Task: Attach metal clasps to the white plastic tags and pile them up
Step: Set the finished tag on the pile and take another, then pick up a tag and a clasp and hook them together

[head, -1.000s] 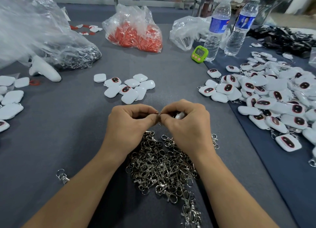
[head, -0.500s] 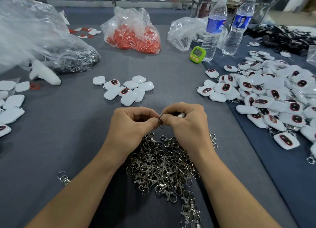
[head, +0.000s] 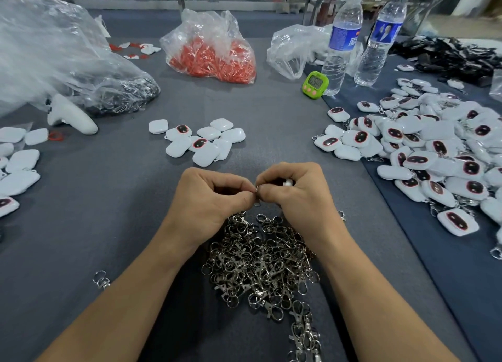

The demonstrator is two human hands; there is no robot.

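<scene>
My left hand (head: 209, 198) and my right hand (head: 301, 196) meet fingertip to fingertip above a heap of metal clasps (head: 260, 264). Between them they pinch one small metal clasp (head: 257, 197). My right hand also curls round a white plastic tag (head: 288, 182), mostly hidden in the palm. A small group of loose white tags (head: 202, 141) lies just beyond my hands. A big pile of tags with clasps (head: 423, 147) covers the right side.
More white tags (head: 16, 166) lie at the left edge. A clear bag (head: 54, 54) sits back left with a white handle (head: 70, 114) beside it, a bag of red parts (head: 212, 52) behind, two water bottles (head: 342, 38) and a green timer (head: 315, 84) back right. One stray clasp (head: 102, 279) lies near my left forearm.
Both hands stay together over the clasp heap, with only slight finger work on the pinched clasp. The view has shifted a little.
</scene>
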